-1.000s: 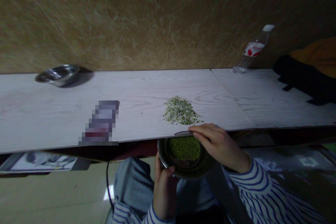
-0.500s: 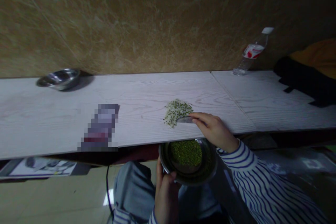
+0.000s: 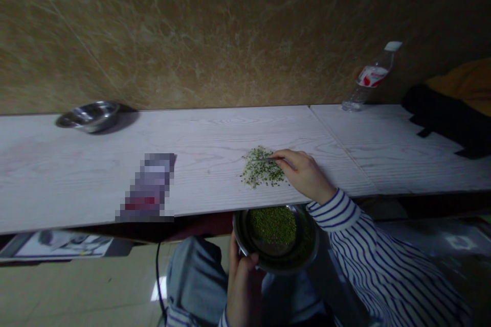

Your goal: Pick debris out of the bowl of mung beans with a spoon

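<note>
1 bowl point(image 3: 307, 248): round, metal, was held mouth-up by the table's point(image 3: 207, 138) edge. Beans point(image 3: 273, 226): green, lay inside. 1 pile point(image 3: 260, 173): mixed green and white grains, lay tabletop. 1 blade point(image 3: 264, 159): thin, extended over pile.

No txt/nos. can be read. Red & white label point(image 3: 372, 76) is seen on bottle point(image 3: 359, 94), upper R of frame; its print can't be made out.

Lighting: dim; brown marbled wall point(image 3: 192, 36) darkest above-right of grip of right hand point(image 3: 305, 173). Shadow: right of round silver metal bowl point(image 3: 95, 124), far left of grip. Glare: white patch on beige tiled floor point(image 3: 126, 294), below-left. Distortion: clear plastic white-capped bottle point(image 3: 371, 76) slanting outward, right. Pixelation: grey-purple oblong point(image 3: 149, 186), left.
</note>
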Demonstrator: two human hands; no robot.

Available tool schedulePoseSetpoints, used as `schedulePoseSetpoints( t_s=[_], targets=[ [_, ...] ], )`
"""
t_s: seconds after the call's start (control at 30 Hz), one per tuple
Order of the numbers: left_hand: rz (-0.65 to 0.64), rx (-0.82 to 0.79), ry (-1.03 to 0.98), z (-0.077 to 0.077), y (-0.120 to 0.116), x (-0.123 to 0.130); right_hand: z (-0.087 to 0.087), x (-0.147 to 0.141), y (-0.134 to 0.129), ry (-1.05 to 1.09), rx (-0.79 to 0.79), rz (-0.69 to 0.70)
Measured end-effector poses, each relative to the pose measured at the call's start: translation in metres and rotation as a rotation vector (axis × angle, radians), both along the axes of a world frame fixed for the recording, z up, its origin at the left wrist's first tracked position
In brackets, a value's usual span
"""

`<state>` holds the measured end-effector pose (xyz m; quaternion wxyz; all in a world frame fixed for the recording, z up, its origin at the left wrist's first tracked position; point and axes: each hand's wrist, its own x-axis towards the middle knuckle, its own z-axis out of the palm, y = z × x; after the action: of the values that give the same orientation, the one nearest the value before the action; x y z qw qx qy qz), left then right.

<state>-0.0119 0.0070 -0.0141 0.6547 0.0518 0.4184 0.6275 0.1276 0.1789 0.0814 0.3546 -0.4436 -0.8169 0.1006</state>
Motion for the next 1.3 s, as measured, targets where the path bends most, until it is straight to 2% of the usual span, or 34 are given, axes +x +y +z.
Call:
schedulePoseSetpoints(
  t_s=[0.17, 0.5, 0.77, 1.07, 1.3],
  targets=[
    [0.007, 0.006, 0.017, 0.0, 0.001, -0.001, -0.003, 0.003, -0.003, -0.069, -0.018, 0.044],
    [-0.01, 0.045, 0.013, 0.009, 0.001, 0.003, 0.003, 0.023, -0.029, -0.127, 0.004, 0.089],
    [-0.038, 0.042, 0.028, 0.022, 0.0, 0.001, 0.002, 0.036, -0.041, -0.142, 0.083, -0.017],
    [-0.02, 0.04, -0.016, 0.017, -0.004, 0.003, -0.001, 0.033, -0.054, -0.171, 0.095, 0.053],
    [-0.032, 0.047, -0.03, 0.02, -0.003, 0.004, 0.002, 0.038, -0.061, -0.177, 0.114, 0.027]
  ],
)
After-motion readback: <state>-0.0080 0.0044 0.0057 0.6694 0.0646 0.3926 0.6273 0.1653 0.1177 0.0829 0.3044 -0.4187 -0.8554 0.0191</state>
